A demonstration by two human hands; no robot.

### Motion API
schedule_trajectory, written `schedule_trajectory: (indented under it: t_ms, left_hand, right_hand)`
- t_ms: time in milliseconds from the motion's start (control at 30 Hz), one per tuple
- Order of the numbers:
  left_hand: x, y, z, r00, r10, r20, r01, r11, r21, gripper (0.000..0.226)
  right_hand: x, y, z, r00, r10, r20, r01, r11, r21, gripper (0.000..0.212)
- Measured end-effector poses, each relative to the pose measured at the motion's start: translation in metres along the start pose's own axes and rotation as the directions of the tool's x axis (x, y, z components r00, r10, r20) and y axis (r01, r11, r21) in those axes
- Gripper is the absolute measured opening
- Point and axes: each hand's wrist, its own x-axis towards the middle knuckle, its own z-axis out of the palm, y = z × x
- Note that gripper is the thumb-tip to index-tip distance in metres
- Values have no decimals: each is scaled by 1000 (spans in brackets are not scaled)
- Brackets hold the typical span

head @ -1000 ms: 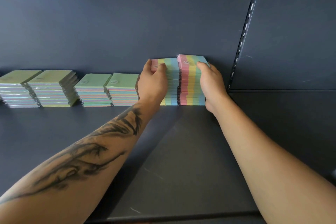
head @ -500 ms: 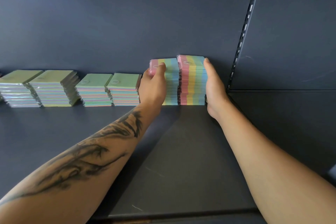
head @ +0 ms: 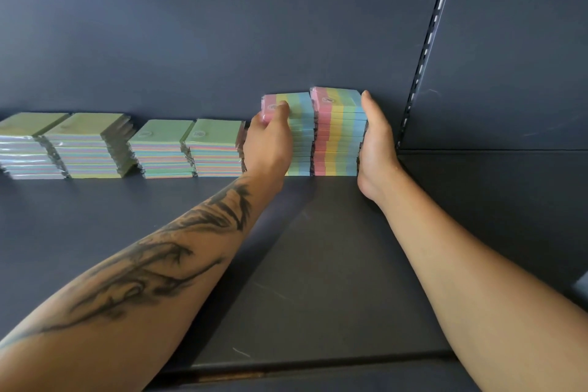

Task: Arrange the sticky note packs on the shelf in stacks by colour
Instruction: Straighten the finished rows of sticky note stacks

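On the shelf (head: 318, 264), the left hand (head: 269, 146) curls its grip round the left striped stack (head: 300, 134); the right hand (head: 375, 140) presses flat, fingers straight, against the right striped stack (head: 339, 134). Green-topped stacks (head: 159, 146) stand leftward.

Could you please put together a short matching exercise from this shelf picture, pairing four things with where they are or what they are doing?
Column one:
1. left hand
2. right hand
3. green-topped stacks
4. right rainbow stack

Column two:
A. lying flat against the outer side of a rainbow stack
B. standing nearest the slotted upright
C. lined up along the left part of the shelf
D. fingers curled over the top pack of the left rainbow stack

Pairs: 1-D, 2-A, 3-C, 4-B
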Motion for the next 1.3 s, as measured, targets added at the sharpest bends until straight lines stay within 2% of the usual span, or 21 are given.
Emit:
schedule_trajectory:
  t_ms: [100,200,233,367,500,867,1000,1033,1133,1233,1300]
  left_hand:
    - [1,-1,-1,1000,5,12,-5,1000,-10,36]
    - [4,-5,-2,999,36,32,-36,999,0,32]
    - [5,-6,-3,998,45,39,-45,999,-2,34]
    - [6,-7,-5,998,49,49,-50,999,8,56]
    - [6,-8,-5,997,52,51,-53,998,23,68]
    - [5,-7,-5,997,41,60,-45,997,61,58]
    - [5,0,-9,996,-1,84,-4,998,64,33]
    - [5,3,-11,995,-15,97,10,998,55,32]
    - [7,11,-15,993,-13,115,10,1000,28,56]
    - [3,17,-17,992,6,123,-6,1000,-1,59]
    - [-6,20,-21,992,19,125,-20,1000,7,64]
  right_hand:
    - [-3,2,-6,999,12,30,-11,1000,-26,94]
    - [-11,-2,-16,997,-48,60,56,989,-134,51]
    - [-11,0,-21,995,-62,80,75,981,-181,50]
    - [-13,6,-30,983,-129,134,178,853,-490,88]
    - [-8,11,-29,973,-210,91,224,796,-562,95]
    - [-2,14,-21,985,-169,27,156,819,-553,84]
    - [-9,9,-17,988,-151,13,135,841,-523,87]
    - [-12,7,-17,988,-153,4,133,846,-516,90]
    - [-18,2,-15,987,-161,-21,128,854,-504,98]
    - [-26,-5,-11,985,-171,-17,142,864,-483,112]
    - [-34,-15,-8,978,-195,-78,140,881,-452,116]
